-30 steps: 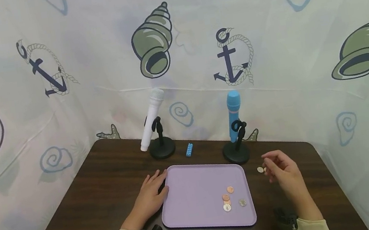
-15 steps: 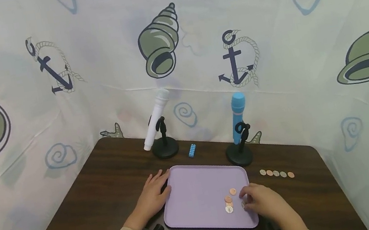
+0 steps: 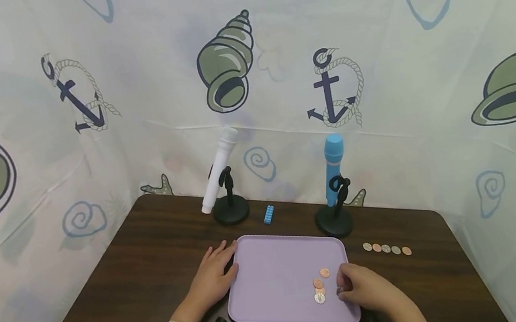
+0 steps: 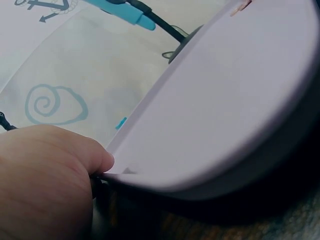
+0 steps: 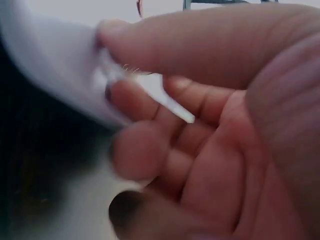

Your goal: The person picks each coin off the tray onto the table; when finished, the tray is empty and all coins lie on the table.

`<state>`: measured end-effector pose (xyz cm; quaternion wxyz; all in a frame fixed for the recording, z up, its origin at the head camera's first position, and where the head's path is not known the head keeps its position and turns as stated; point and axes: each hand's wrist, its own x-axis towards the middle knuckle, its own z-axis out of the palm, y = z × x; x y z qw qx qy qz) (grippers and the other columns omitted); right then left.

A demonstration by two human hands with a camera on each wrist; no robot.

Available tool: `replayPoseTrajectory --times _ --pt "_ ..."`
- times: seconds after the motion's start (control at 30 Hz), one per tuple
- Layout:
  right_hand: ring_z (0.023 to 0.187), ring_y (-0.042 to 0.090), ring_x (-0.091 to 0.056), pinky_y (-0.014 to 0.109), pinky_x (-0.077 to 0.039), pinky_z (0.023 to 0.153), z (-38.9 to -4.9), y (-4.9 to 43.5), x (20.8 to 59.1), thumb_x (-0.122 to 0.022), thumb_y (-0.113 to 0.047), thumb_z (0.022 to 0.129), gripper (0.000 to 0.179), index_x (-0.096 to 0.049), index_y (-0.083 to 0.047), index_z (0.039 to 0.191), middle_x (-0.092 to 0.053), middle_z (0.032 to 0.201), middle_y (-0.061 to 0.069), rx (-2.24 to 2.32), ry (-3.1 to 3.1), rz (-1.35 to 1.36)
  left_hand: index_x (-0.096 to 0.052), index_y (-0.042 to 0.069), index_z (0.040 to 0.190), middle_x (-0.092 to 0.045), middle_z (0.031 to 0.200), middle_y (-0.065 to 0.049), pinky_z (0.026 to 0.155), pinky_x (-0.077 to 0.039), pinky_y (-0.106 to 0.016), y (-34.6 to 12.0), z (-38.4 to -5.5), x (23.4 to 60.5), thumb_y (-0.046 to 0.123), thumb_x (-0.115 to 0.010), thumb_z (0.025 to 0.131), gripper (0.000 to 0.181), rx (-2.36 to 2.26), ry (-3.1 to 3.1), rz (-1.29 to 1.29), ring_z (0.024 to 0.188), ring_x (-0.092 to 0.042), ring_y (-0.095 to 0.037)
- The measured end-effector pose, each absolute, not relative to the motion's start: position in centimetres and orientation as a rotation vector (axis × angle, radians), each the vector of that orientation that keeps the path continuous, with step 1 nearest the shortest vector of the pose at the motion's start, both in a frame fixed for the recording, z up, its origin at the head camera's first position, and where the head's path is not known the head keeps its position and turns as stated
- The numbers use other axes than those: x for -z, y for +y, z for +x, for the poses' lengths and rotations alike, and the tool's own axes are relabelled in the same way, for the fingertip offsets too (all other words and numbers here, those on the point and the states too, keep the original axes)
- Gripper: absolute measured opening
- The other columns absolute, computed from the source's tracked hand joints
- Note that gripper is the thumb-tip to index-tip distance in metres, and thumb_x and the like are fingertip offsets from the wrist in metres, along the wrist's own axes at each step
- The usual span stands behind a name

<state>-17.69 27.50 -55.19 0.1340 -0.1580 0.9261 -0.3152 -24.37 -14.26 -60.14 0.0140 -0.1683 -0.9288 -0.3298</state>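
Observation:
In the head view a lilac tray [image 3: 275,271] lies on the dark wooden table. My left hand [image 3: 211,278] rests along its left edge, fingers fairly straight; in the left wrist view a digit of that hand [image 4: 55,170] touches the rim. My right hand [image 3: 366,287] is at the tray's right side, thumb and fingertips pinching a silver coin [image 3: 339,290] that is mostly hidden. Left of it lie a copper coin [image 3: 324,272] and a short column of coppers ending in a silver coin [image 3: 320,298]. The right wrist view is blurred around the fingertips.
Right of the tray is a row of several coins [image 3: 386,249], copper and silver. Behind the tray stand a white microphone [image 3: 220,169] and a blue microphone [image 3: 333,166] on black stands, with a small blue brick-like piece [image 3: 269,214] between. A patterned cloth [image 3: 282,123] hangs behind.
My right hand has come from the coin row to the tray's right side, and its fingers have closed on the silver coin there. My left hand stays on the tray's edge.

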Motion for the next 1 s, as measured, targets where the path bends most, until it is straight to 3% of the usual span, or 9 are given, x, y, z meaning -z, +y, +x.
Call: replayPoseTrajectory --times 0.23,0.37,0.53,0.7,0.83,0.9,1.0 --pt "0.061 0.004 -0.048 0.018 -0.042 0.053 -18.6 31.0 57.8 -0.074 -0.012 0.103 0.017 -0.063 -0.001 0.111 -0.06 0.088 -0.001 1.471 2.214 -0.416 -0.049 0.013 0.165 -0.048 0.171 -0.005 0.139 -0.014 -0.06 -14.1 -24.2 60.6 0.029 -0.066 0.109 0.061 1.029 -2.896 -0.534 0.166 -0.035 -0.033" --pt "0.056 0.003 -0.044 0.022 -0.034 0.048 -19.1 32.8 59.6 -0.064 -0.006 0.108 0.006 -0.068 -0.006 0.113 -0.065 0.09 -0.007 1.721 1.954 -0.404 -0.048 0.013 0.166 -0.048 0.171 -0.005 0.139 -0.014 -0.061 -14.4 -24.1 60.5 0.028 -0.066 0.109 0.061 1.03 -2.903 -0.538 0.166 -0.035 -0.034" --pt "0.058 0.003 -0.043 0.031 -0.024 0.05 -20.2 33.9 60.1 -0.051 0.001 0.112 0.029 -0.077 -0.013 0.114 -0.078 0.102 -0.005 2.102 1.723 -0.435 -0.049 0.011 0.165 -0.05 0.17 -0.008 0.138 -0.015 -0.064 -14.8 -24.7 59.7 0.026 -0.066 0.108 0.06 1.004 -2.852 -0.54 0.164 -0.038 -0.037" --pt "0.057 0.003 -0.042 0.027 -0.023 0.05 -20.4 34.5 59.9 -0.054 -0.001 0.112 0.028 -0.079 -0.013 0.119 -0.081 0.11 -0.001 2.297 1.804 -0.336 -0.049 0.011 0.165 -0.05 0.17 -0.008 0.138 -0.014 -0.063 -14.9 -25.1 59.6 0.026 -0.065 0.109 0.061 1.003 -2.853 -0.54 0.165 -0.037 -0.036" --pt "0.058 0.002 -0.046 0.016 -0.032 0.043 -20.0 35.5 59.8 -0.064 -0.003 0.108 0.021 -0.073 0.004 0.126 -0.078 0.11 -0.002 2.312 2.043 -0.078 -0.048 0.012 0.166 -0.049 0.171 -0.007 0.139 -0.013 -0.062 -14.3 -25.0 60.0 0.027 -0.064 0.11 0.06 1.029 -2.872 -0.549 0.166 -0.035 -0.035" --pt "0.059 0.002 -0.049 0.014 -0.041 0.044 -20.0 35.9 59.7 -0.069 -0.006 0.106 0.029 -0.067 0.012 0.129 -0.076 0.107 -0.002 2.306 2.147 0.061 -0.049 0.013 0.165 -0.049 0.171 -0.006 0.139 -0.013 -0.062 -14.1 -24.9 60.1 0.028 -0.064 0.11 0.06 1.038 -2.871 -0.548 0.166 -0.035 -0.034" --pt "0.059 0.003 -0.05 0.015 -0.044 0.043 -20.0 36.0 59.6 -0.072 -0.01 0.106 0.036 -0.063 0.016 0.129 -0.069 0.101 -0.005 2.31 2.212 0.184 -0.049 0.012 0.165 -0.05 0.17 -0.007 0.138 -0.013 -0.063 -14.0 -24.8 60.4 0.027 -0.065 0.109 0.06 1.034 -2.872 -0.547 0.166 -0.035 -0.035"
